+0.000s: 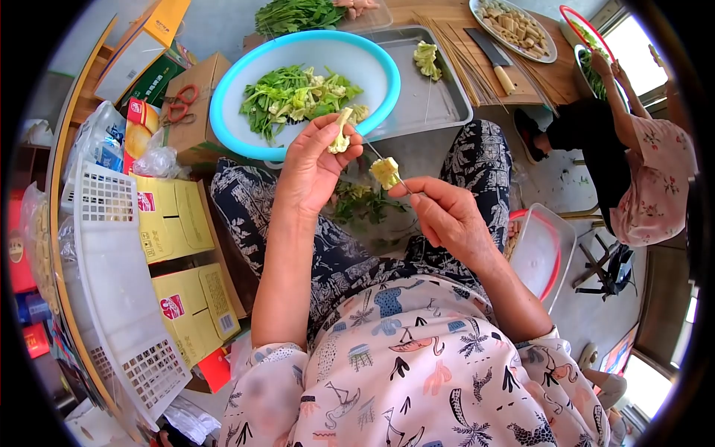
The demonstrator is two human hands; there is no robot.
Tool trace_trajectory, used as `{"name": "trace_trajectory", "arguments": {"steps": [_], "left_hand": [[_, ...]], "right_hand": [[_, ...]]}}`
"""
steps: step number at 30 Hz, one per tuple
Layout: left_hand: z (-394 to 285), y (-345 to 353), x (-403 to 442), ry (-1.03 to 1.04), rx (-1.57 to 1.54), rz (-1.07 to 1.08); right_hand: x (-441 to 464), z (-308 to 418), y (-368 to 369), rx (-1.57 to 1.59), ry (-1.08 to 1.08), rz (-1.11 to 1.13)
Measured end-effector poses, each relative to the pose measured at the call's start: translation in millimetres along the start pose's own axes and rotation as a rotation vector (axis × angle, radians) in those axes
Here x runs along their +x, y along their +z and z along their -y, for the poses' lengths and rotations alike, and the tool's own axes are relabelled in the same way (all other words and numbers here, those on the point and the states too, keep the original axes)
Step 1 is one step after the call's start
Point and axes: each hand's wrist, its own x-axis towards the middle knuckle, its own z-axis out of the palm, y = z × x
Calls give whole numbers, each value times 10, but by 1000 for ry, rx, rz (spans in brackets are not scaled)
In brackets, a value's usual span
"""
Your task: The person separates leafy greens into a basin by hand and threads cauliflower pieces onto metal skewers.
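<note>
My left hand pinches a pale cauliflower piece between thumb and fingers, above the near rim of a blue-rimmed basin. In the basin lie green leaves and cauliflower pieces. My right hand holds a thin skewer that points up and left, its upper end close to the left hand's piece. A second cauliflower piece is threaded on that skewer, just beyond the right fingertips. Whether the skewer touches the left hand's piece cannot be made out.
A metal tray holds one cauliflower piece. Behind it are loose skewers, a knife and an oval plate of food. Boxes and a white basket stand left. Another person works at the right; a red-rimmed basin sits below.
</note>
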Motion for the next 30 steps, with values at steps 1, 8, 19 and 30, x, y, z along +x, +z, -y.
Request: {"name": "trace_trajectory", "arguments": {"steps": [1,8,19,30], "left_hand": [[0,-3,0,0,2,-1],[-4,-12,-1,16,44,12],[-47,-40,-21,99,147,32],[-114,-7,-71,90,193,104]], "right_hand": [[1,-13,-2,-7,-3,3],[-9,-5,-3,-24,-4,7],[-37,26,-37,7,30,24],[-69,33,-75,91,29,58]]}}
